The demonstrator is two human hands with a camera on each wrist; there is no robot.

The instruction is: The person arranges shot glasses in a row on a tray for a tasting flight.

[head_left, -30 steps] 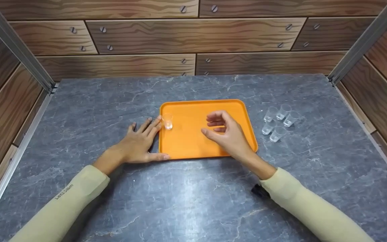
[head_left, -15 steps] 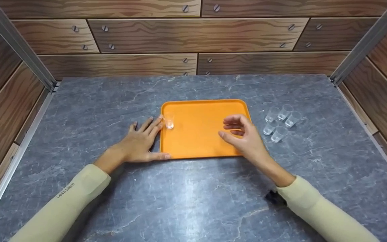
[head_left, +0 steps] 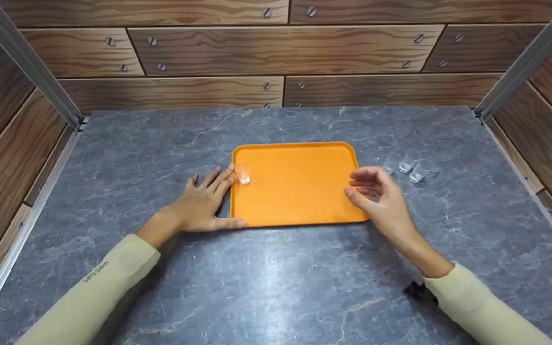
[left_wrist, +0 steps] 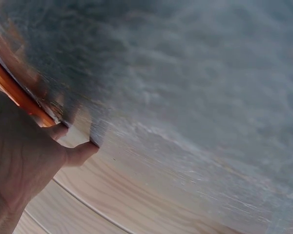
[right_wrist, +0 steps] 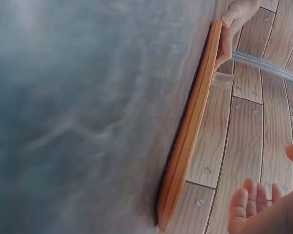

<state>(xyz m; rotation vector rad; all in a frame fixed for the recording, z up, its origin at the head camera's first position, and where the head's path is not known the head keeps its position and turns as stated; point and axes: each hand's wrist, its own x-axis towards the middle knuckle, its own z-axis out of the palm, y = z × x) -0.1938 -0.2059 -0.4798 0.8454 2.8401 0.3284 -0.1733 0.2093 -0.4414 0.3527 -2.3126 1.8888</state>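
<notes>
An orange tray (head_left: 300, 196) lies on the dark marbled table. My left hand (head_left: 197, 206) is spread flat beside its left edge, fingertips at the rim and thumb at the near left corner. A small clear shot glass (head_left: 243, 174) stands upright on the tray, just inside the left rim by those fingertips. My right hand (head_left: 385, 201) hovers at the tray's right edge, fingers gently bent, thumb apart, nothing between them. In the right wrist view, the right hand (right_wrist: 263, 209) is above the tray's level. Three more shot glasses (head_left: 421, 171) show behind it; others there are hidden by the hand.
Wood-patterned walls (head_left: 218, 50) enclose the table at the back and both sides, with grey metal posts (head_left: 31, 67) at the corners. Marbled tabletop (head_left: 266, 282) stretches in front of the tray. A black strap piece (head_left: 420, 292) hangs under the right sleeve.
My right hand has moved right, from over the middle of the tray to its right edge, covering two of the grouped shot glasses. My left hand and the shot glass on the tray stay put.
</notes>
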